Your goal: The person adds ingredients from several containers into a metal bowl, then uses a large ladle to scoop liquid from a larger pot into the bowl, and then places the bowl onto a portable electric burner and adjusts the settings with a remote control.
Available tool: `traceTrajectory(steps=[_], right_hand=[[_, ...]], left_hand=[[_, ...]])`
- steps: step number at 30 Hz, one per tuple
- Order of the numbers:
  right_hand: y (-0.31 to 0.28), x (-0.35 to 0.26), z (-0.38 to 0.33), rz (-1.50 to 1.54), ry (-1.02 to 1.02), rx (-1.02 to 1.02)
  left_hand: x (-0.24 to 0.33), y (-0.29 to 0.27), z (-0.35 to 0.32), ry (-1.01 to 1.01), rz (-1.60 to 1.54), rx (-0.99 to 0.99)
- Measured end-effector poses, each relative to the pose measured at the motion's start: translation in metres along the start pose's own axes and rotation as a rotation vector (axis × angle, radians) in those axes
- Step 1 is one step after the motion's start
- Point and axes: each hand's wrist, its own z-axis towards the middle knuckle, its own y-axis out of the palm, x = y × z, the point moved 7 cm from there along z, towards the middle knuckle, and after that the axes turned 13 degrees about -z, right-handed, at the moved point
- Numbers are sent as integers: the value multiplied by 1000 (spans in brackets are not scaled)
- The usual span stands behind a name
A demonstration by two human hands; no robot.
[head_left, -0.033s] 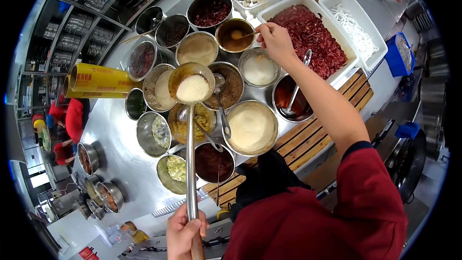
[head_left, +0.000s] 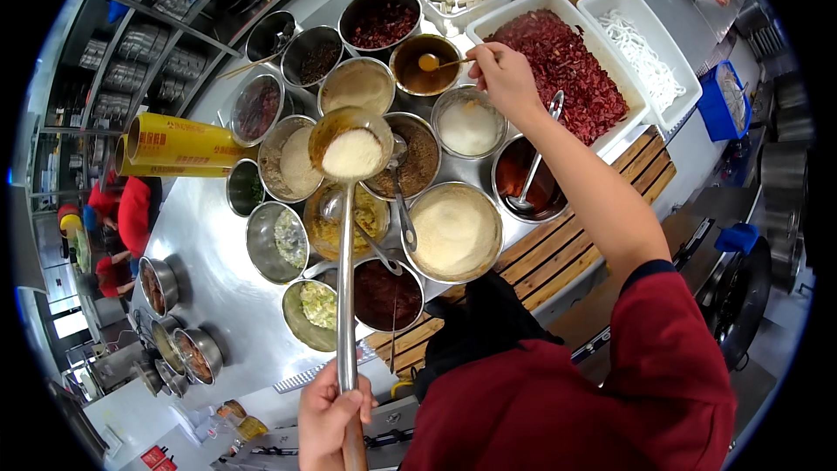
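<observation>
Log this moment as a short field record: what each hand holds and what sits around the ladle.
left hand: grips the long steel ladle by its handle
ladle contents: pale powder heap
right hand: holds a small spoon over the steel bowl of brown sauce
below the ladle: round steel bowls of seasonings on a steel counter
right side: white tub of red chopped chillies

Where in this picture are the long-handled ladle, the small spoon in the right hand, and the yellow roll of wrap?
long-handled ladle (head_left: 351,150): head view, on the pale powder heaped in its bowl.
small spoon (head_left: 429,62): head view, on its bowl over the brown sauce.
yellow roll of wrap (head_left: 179,140): head view, on the middle of its side.
</observation>
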Motion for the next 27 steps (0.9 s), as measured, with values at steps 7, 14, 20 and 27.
traceTrajectory(steps=[7,14,20,27], right_hand=[[-44,-83,-96,105,-235,-38],[-39,-94,-148,-280,-862,9],[-41,-55,-108,457,-115,77],[12,3,-34,422,121,-3]], left_hand=[[23,47,62,-10,26,-112],[32,74,83,-22,-74,-132],[33,65,77,-7,-108,-176],[35,30,41,100,-128,-46]])
